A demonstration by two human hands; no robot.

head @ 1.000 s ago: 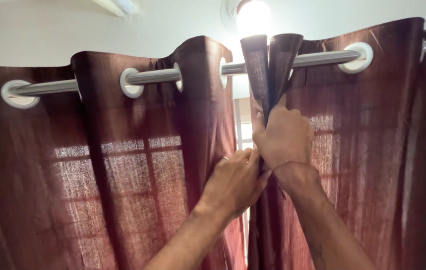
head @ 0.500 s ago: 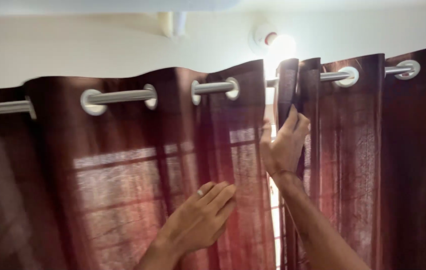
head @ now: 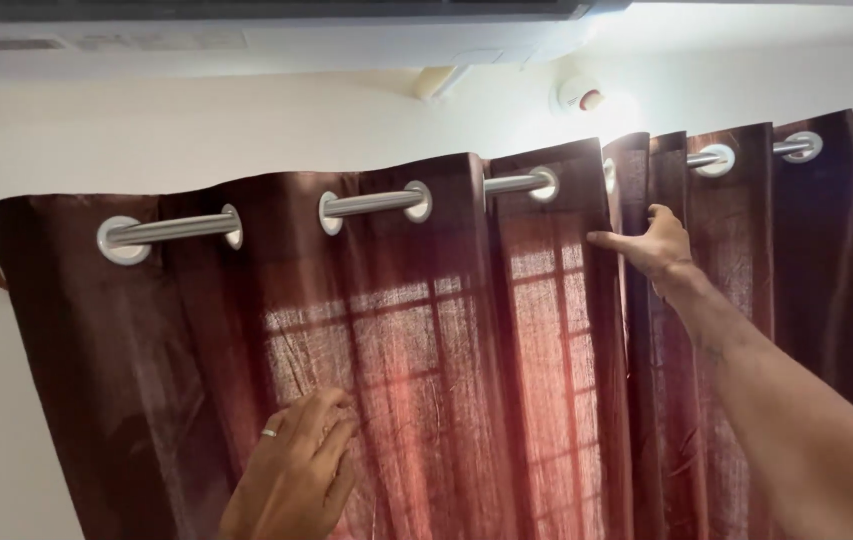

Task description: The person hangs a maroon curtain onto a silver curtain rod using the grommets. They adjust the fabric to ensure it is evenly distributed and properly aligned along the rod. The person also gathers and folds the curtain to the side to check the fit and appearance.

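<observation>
Head view: maroon curtain (head: 426,330) hangs from rod (head: 366,203) across frame centre. Right hand (head: 658,245), centre right, pinches the inner panel edge with its fingers. Left hand (head: 296,470), lower centre, fingers together, flat on the cloth. Fabric looks light, soft; grip best at hem edges. Wall (head: 196,130) above and left leaves room.

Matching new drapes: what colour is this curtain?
Dark maroon-brown curtain, glowing reddish where backlit; head view.

The right hand (head: 658,245) pinches the inner edge of the right maroon curtain (head: 746,300) near the silver rod (head: 371,203). The left hand (head: 296,470) rests flat against the left maroon curtain (head: 196,330), fingers (head: 331,425) spread upward.
</observation>
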